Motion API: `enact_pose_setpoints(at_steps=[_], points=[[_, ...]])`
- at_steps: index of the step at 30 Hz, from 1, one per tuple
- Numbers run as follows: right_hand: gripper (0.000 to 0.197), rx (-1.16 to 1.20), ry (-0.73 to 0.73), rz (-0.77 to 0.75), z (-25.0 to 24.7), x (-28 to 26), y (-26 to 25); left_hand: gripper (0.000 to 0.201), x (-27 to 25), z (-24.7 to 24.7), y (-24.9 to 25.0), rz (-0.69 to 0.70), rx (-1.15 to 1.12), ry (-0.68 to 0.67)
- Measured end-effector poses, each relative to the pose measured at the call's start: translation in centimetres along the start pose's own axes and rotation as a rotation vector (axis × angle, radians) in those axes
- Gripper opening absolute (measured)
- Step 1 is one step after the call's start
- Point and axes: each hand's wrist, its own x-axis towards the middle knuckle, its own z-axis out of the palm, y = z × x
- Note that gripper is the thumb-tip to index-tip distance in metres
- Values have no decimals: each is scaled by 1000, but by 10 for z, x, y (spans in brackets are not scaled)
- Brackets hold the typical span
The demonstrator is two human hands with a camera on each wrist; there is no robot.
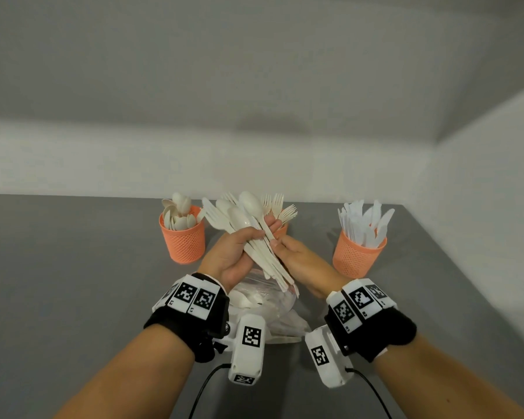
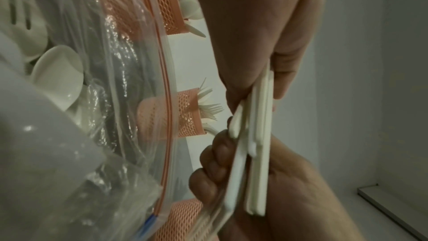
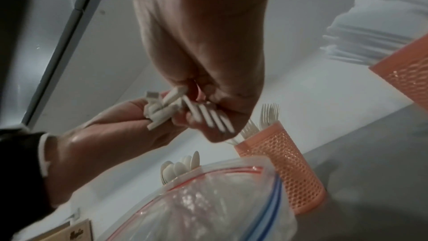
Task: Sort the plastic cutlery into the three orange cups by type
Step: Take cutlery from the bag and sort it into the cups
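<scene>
The left hand clamps a mixed bundle above the bag; the right hand pinches 1 handle in it. 3 cups stand beyond the bag. Pulling 1 piece could drag its neighbours loose, spilling them.

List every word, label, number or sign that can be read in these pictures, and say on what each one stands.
No text can be read with certainty.
Left wristband: black-and-white square codes; the tiny characters under them are too small to read.
Right wristband: the same kind of codes and tiny characters, also too small to read.
Brown card, right wrist view: a dark cursive word, too blurred to read.
</scene>
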Motion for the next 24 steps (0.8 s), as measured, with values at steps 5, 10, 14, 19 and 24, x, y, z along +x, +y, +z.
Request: enact_pose_setpoints(at_steps=[5, 10, 14, 19, 24], points=[[21, -328, 380, -397, 4, -7, -3, 33, 2, -2, -1, 37, -90, 77], [7, -230, 362, -509, 3, -11, -8, 28, 6, -7, -1, 100, -133, 153], [10, -99, 173, -308, -13, -16, -11, 22, 4, -8, 9, 154, -221, 286], [30, -240, 70, -356, -10, -25, -14, 22, 0, -3, 12, 160, -197, 350], [34, -138, 84, -250, -11, -22, -10, 16, 0, -4, 11, 168, -186, 376]])
